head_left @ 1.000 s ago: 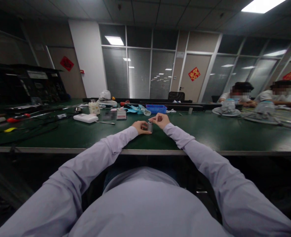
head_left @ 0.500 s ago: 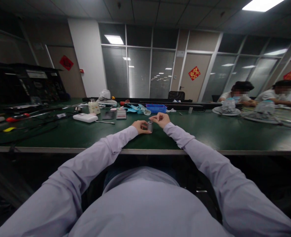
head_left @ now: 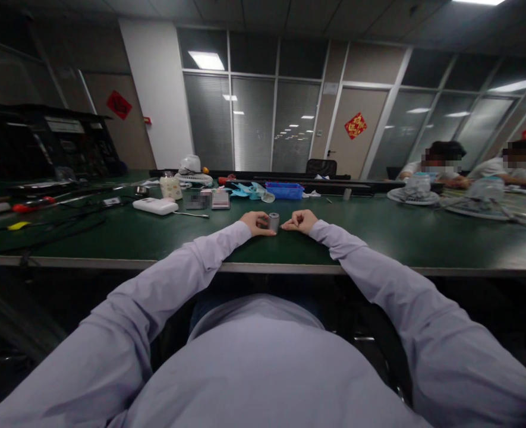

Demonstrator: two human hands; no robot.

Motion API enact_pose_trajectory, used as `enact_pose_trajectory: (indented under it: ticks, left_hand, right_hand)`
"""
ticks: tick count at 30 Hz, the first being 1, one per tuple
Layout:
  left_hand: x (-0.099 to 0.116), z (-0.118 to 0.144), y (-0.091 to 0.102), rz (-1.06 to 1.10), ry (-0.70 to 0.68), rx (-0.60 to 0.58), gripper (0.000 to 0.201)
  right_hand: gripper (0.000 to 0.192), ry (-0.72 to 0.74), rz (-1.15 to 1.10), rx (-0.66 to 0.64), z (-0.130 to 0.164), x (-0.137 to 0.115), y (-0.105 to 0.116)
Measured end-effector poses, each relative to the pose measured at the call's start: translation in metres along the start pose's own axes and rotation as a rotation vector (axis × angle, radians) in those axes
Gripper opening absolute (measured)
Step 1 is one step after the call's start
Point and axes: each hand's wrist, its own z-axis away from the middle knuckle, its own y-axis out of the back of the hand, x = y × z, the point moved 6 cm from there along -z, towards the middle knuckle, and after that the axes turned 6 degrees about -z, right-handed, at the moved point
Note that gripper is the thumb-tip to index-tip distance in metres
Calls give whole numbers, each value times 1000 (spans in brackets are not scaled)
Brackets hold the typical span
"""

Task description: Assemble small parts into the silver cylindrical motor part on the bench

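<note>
Grey cylinder [head_left: 274,223] is standing upright on the green counter [head_left: 378,238], straight ahead of us near the front edge, its round opening showing on top. Our left hand [head_left: 257,223] is holding it from the left, fingers curling around its side, thumb reaching across low at the front. Our right hand [head_left: 302,221] is poised just right of the cylinder, apart from it, fingers narrow and pinching together; whether they are gripping something small, we cannot tell. Behind the hands, a blue tray [head_left: 284,191] is sitting next to crumpled light-blue material [head_left: 247,190], and a second small cylinder [head_left: 347,194] is standing farther right. Over on the left, a white device [head_left: 156,205] is lying near a patterned jar [head_left: 170,187], a thin rod [head_left: 194,214] just beside it. Far left, a red-handled tool [head_left: 34,205] is lying near dark cables [head_left: 66,226]. Far right, two people [head_left: 414,169] are leaning in behind pale domed objects [head_left: 418,189].
</note>
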Motion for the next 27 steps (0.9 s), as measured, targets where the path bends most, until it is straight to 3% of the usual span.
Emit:
enact_pose_trajectory:
  ticks: [6,13,27]
  left_hand:
    - [2,0,1,1,-4,13,28]
    - [1,0,0,-1,-13,19,28]
    - [1,0,1,8,-3,10,26]
  right_hand:
    - [13,197,-39,246,-17,-32,4]
    - [17,208,-27,182,-19,-40,-26]
    - [19,174,2,115,-19,-39,-28]
